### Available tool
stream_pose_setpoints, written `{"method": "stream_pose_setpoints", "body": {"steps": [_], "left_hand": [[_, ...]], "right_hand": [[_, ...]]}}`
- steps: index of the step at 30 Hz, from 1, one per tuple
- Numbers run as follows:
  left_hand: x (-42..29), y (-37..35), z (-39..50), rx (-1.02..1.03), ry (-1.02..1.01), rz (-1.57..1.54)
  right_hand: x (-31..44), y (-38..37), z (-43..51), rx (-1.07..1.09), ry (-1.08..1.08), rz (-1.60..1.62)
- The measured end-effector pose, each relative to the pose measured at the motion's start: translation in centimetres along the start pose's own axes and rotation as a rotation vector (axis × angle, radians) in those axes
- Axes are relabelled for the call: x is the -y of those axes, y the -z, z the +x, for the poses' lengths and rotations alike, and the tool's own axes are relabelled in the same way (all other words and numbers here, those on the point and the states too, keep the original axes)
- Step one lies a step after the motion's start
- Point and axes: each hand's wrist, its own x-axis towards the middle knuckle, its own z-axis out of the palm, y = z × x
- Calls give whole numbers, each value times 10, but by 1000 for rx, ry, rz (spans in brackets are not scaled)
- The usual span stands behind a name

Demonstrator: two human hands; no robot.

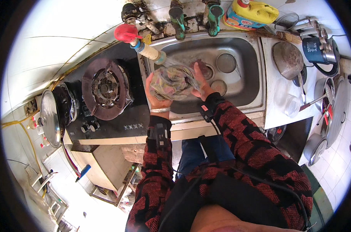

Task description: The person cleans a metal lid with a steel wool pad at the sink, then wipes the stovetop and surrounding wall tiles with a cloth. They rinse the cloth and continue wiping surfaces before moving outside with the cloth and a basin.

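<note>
A wet, crumpled patterned cloth (172,82) is bunched between my two hands over the left part of a stainless steel sink (246,90). My left hand (156,98) cups the cloth from its left and near side. At the cloth's right edge, my right hand (203,85) grips it with the thumb raised. A tap (150,53) with a red handle cover points down at the cloth, and water streams from its mouth. Inside the basin, one round metal dish (226,63) and a smaller round one (219,87) lie near the drain. A reddish-brown clump (201,69) sits over the drain.
Left of the sink is a black gas hob (114,124) with a large burner (105,87) and a lidded pan (51,119). Behind stands a yellow jug (253,14). On the right counter are an upturned pan (288,59), a kettle (318,50) and a clear jar (292,105).
</note>
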Motion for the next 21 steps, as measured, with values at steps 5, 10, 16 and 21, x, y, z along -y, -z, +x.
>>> {"method": "stream_pose_setpoints", "body": {"steps": [5,10,16,21], "left_hand": [[4,22,5,12,-412,1108],[-14,18,27,108,46,723],[0,-46,-7,252,-538,1272],[13,-74,-34,80,-642,1390]], "right_hand": [[-2,-20,-9,244,62,418],[10,-35,-18,166,35,449],[25,-57,-21,126,86,306],[27,-66,-33,30,221,92]]}}
